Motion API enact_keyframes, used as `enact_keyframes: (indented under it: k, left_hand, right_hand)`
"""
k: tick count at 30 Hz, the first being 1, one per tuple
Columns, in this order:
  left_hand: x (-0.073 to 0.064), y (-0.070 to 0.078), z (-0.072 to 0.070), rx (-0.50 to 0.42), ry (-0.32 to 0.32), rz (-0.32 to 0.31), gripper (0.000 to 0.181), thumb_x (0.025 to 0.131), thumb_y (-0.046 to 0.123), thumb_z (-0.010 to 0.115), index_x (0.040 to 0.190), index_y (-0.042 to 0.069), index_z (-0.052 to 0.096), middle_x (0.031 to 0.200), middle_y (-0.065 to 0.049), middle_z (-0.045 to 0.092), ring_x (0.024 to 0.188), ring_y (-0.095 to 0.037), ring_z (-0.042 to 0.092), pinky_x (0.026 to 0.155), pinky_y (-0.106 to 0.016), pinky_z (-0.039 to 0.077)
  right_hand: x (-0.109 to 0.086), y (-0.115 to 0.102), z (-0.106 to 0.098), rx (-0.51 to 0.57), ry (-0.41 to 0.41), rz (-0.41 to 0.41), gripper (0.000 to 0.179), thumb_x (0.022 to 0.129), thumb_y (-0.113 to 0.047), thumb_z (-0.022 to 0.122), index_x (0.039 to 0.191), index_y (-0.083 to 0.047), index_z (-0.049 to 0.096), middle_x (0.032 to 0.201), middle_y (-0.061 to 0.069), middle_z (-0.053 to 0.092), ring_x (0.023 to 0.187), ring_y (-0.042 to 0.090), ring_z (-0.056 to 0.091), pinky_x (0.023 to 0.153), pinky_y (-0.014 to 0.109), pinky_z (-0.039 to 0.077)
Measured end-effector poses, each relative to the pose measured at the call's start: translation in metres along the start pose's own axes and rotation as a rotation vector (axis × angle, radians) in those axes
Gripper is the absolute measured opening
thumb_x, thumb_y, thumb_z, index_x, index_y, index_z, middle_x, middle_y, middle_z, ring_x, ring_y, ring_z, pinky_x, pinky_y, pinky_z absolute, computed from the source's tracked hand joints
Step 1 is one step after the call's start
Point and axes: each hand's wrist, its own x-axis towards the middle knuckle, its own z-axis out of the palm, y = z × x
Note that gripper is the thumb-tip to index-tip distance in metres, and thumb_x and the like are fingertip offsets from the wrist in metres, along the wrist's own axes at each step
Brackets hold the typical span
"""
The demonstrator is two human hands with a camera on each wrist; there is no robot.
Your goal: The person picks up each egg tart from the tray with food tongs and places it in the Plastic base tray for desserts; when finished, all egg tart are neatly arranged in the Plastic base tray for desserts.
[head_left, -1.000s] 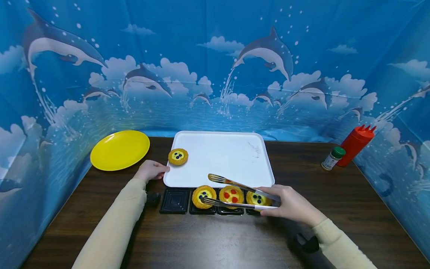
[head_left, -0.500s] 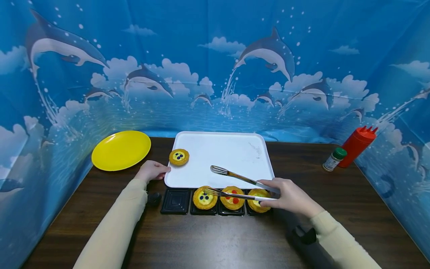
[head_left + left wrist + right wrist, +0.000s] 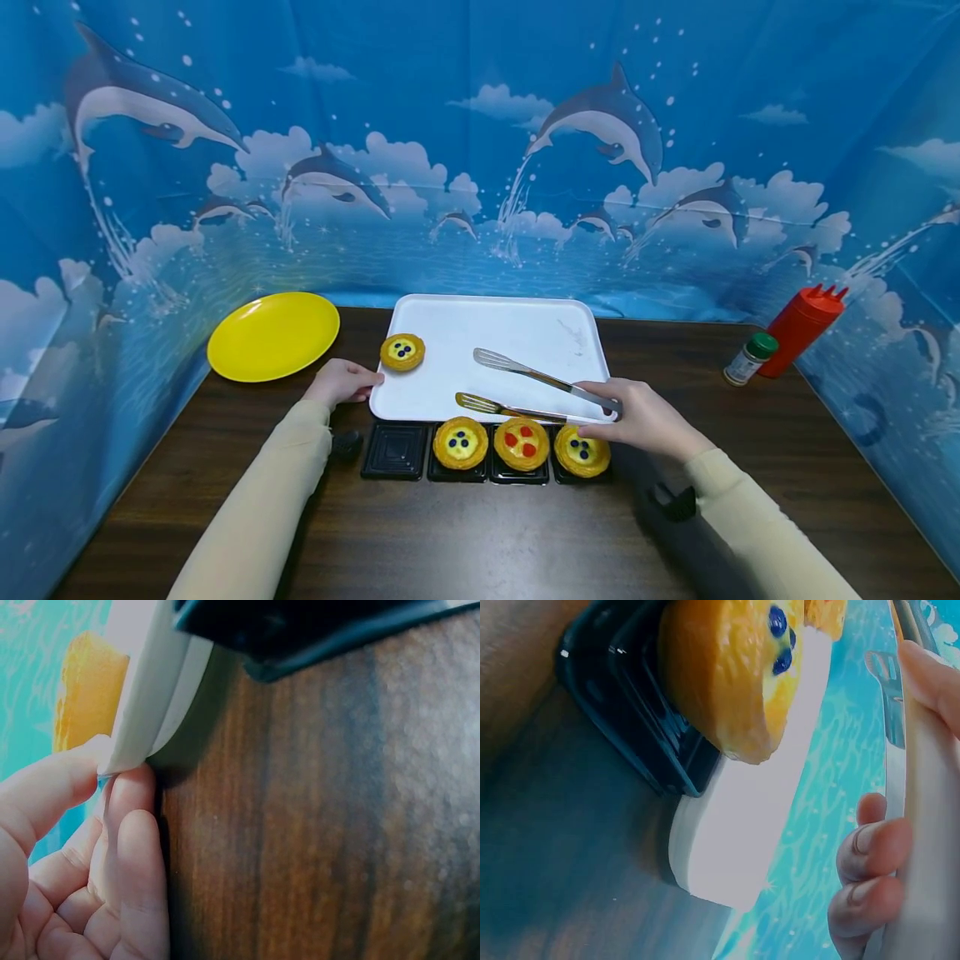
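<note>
My left hand [image 3: 341, 383] pinches the left rim of the white tray [image 3: 502, 325]; the left wrist view shows thumb and fingers [image 3: 136, 847] on either side of its edge. On the tray's left end sits an egg tart with blue dots [image 3: 402, 352]. My right hand [image 3: 645, 417] holds metal tongs [image 3: 543, 377], their two slotted ends spread apart over the tray's near half, nothing between them. Just below the tongs in the head view, a blue-dotted tart [image 3: 461, 443], a red-dotted tart [image 3: 521, 444] and another blue-dotted tart [image 3: 582, 454] sit in black square holders.
One black holder [image 3: 394, 451] at the row's left has no tart. A yellow plate [image 3: 273, 337] lies at the back left. At the right stand a red squeeze bottle [image 3: 802, 329] and a green-capped shaker [image 3: 750, 358]. A dolphin-print curtain [image 3: 480, 150] hangs behind the table.
The tongs have moved up and away from above the tarts to over the tray, still spread. My left hand keeps its place on the tray's rim.
</note>
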Motion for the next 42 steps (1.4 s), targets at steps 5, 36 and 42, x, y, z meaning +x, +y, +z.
enact_keyframes:
  k: [5, 36, 42]
  left_hand:
    - [0.001, -0.001, 0.001, -0.006, 0.0, 0.003, 0.041, 0.089, 0.032, 0.067, 0.112, -0.003, 0.065, 0.085, -0.006, 0.066, 0.071, -0.014, 0.06, 0.067, -0.018, 0.053]
    - [-0.001, 0.0, 0.001, -0.016, 0.033, 0.006, 0.039, 0.088, 0.031, 0.068, 0.109, -0.002, 0.067, 0.082, -0.005, 0.066, 0.068, -0.013, 0.059, 0.065, -0.018, 0.052]
    - [-0.004, 0.0, 0.0, -0.012, 0.032, -0.003, 0.04, 0.089, 0.032, 0.067, 0.109, -0.002, 0.067, 0.082, -0.005, 0.066, 0.068, -0.013, 0.059, 0.065, -0.018, 0.052]
  right_hand:
    - [0.01, 0.001, -0.002, -0.012, 0.001, -0.002, 0.067, 0.073, -0.042, 0.08, 0.13, -0.015, 0.059, 0.109, 0.005, 0.066, 0.076, 0.016, 0.051, 0.055, 0.023, 0.043]
    - [0.08, -0.009, -0.003, 0.012, -0.085, 0.04, 0.078, 0.072, -0.059, 0.073, 0.134, -0.016, 0.055, 0.133, 0.006, 0.057, 0.119, 0.026, 0.055, 0.095, 0.047, 0.048]
    - [0.098, -0.009, 0.001, 0.006, -0.129, 0.068, 0.075, 0.074, -0.053, 0.075, 0.135, -0.015, 0.055, 0.134, 0.009, 0.056, 0.115, 0.026, 0.057, 0.092, 0.046, 0.05]
